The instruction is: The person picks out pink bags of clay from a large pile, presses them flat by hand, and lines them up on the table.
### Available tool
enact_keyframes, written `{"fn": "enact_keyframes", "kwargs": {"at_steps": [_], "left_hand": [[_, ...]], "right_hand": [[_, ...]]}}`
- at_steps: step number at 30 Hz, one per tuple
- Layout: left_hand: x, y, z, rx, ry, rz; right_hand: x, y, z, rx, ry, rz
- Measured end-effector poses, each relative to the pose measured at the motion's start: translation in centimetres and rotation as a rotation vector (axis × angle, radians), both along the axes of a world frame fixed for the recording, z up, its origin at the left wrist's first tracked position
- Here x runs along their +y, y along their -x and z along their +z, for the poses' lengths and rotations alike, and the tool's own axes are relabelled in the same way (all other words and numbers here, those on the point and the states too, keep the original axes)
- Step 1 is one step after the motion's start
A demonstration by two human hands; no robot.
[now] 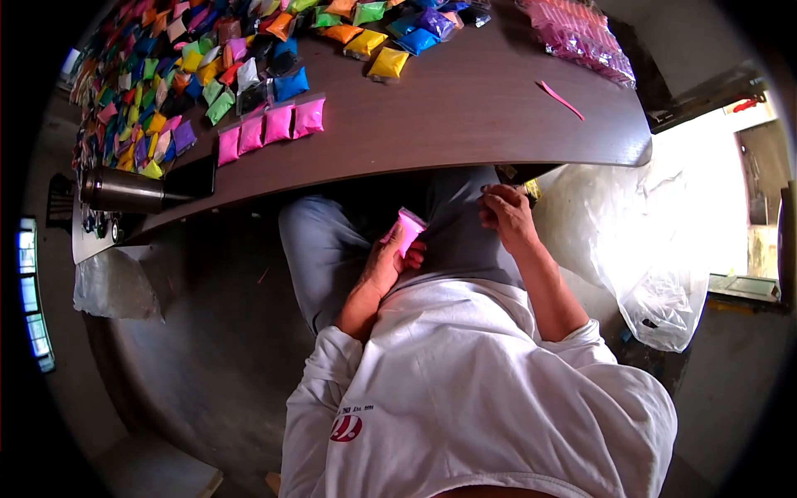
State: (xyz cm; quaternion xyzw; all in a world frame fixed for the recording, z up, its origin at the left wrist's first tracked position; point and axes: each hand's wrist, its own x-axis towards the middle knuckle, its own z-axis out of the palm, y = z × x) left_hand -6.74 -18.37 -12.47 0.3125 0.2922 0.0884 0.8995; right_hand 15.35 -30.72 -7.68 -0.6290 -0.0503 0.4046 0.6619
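Observation:
My left hand [393, 259] is closed around a small pink packet [408, 231] with a clear top edge, held over my lap. To the right, above my thigh, my right hand [508, 217] has its fingers curled together. Whatever lies between those fingertips, if anything, is too small to make out. Several matching pink packets [279, 124] lie in a row on the table, up and left of my hands. A thin pink strip [561, 100] rests by itself near the table's right end.
Many coloured packets [158, 83] cover the left of the brown table [465, 116]. A dark metallic flask [123, 190] lies beside a black phone [191, 178]. Pink plastic bags [581, 41] are stacked at the far right. A clear plastic bag [656, 282] hangs beside me.

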Motion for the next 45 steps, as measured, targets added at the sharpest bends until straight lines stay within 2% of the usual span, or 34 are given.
{"fn": "enact_keyframes", "kwargs": {"at_steps": [6,7,9,16,20,32,37,45], "left_hand": [[-0.1,-0.1,0.4,0.032,-0.017,0.005],[-0.1,-0.1,0.3,0.053,-0.032,0.018],[-0.4,-0.1,0.3,0.057,-0.038,0.042],[-0.3,0.0,0.8,0.117,-0.017,0.067],[-0.4,-0.2,1.1,0.095,-0.028,0.073],[-0.4,-0.1,0.8,0.071,-0.047,0.071],[-0.3,-0.2,0.7,0.072,-0.026,0.067],[-0.4,-0.1,0.5,0.112,-0.069,0.04]], "right_hand": [[-0.5,4.0,1.6,-0.102,0.06,0.607],[-0.3,5.1,1.8,-0.102,0.059,0.604],[0.4,7.1,2.1,-0.704,0.088,0.775],[2.0,7.8,1.7,-0.966,0.186,0.461],[2.6,6.9,1.0,-0.911,0.166,0.537],[2.7,7.5,0.9,-0.997,0.141,0.518],[2.6,7.4,0.6,-1.158,0.121,0.522],[2.8,7.0,0.1,-0.984,0.142,0.577]]}}
